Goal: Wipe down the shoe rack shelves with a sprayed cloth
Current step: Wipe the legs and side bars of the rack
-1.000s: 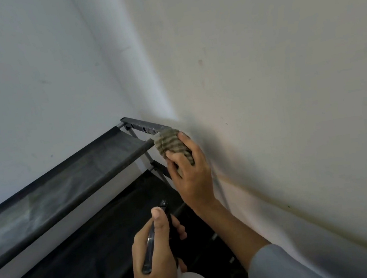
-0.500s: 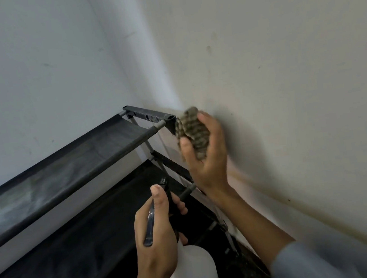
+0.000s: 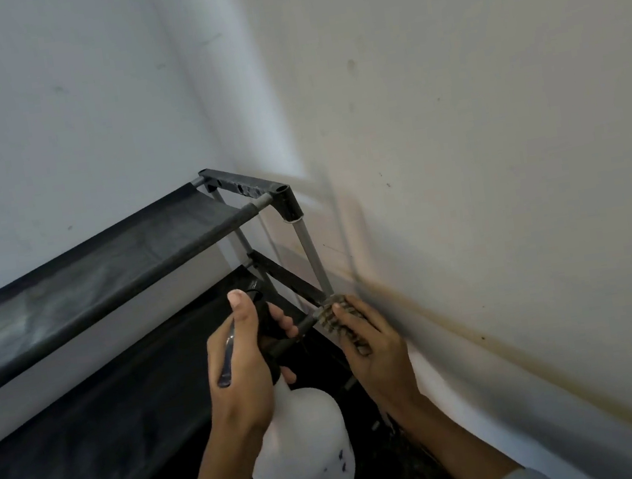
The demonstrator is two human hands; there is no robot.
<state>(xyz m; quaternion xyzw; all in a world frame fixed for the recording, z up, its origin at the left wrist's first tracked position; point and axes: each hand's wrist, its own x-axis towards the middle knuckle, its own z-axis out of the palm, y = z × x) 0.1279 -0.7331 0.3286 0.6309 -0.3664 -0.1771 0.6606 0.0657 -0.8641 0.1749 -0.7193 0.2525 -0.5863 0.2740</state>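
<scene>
Your right hand [image 3: 379, 352] grips the cloth [image 3: 335, 317] at the lower shelf [image 3: 89, 425] front corner, shelf running away left, left hand [image 3: 239, 372] clutching the spray bottle [image 3: 308, 455].

The shoe rack [image 3: 115, 267] was set into a corner, with one wall [image 3: 45, 115] behind it and a second wall [image 3: 494, 133] at its right end. Its upper shelf [image 3: 88, 279] lay above and behind the lower shelf [image 3: 87, 413]. The spray bottle [image 3: 306, 443] was held by the left hand [image 3: 239, 368] over the lower shelf's right end. Just right of it, the cloth [image 3: 333, 318] was pressed by the right hand [image 3: 374, 349] against the front post [image 3: 314, 255], near the second wall.
</scene>
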